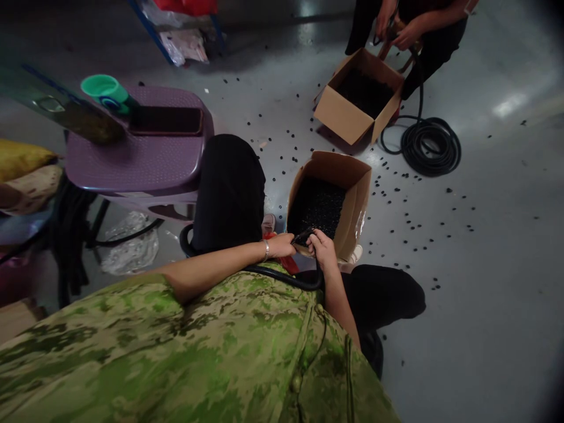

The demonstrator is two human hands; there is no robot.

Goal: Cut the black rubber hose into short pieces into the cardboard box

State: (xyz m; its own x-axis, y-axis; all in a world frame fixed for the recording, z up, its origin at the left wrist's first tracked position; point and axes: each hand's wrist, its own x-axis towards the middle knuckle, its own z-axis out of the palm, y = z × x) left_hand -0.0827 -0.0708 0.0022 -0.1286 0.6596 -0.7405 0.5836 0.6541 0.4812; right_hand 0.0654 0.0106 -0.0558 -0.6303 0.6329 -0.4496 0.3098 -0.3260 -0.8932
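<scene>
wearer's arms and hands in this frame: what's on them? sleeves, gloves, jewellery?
Both hands bare, no gloves. The left hand has a thin silver bangle at the wrist; the forearm is uncovered up to a short green camouflage sleeve. The right hand shows no jewellery, and its forearm is uncovered too, emerging from the same camouflage shirt.

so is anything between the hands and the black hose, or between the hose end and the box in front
Nothing visible. The left hand and right hand both grip the black hose, and its end sits right at the near rim of the open cardboard box.
</scene>
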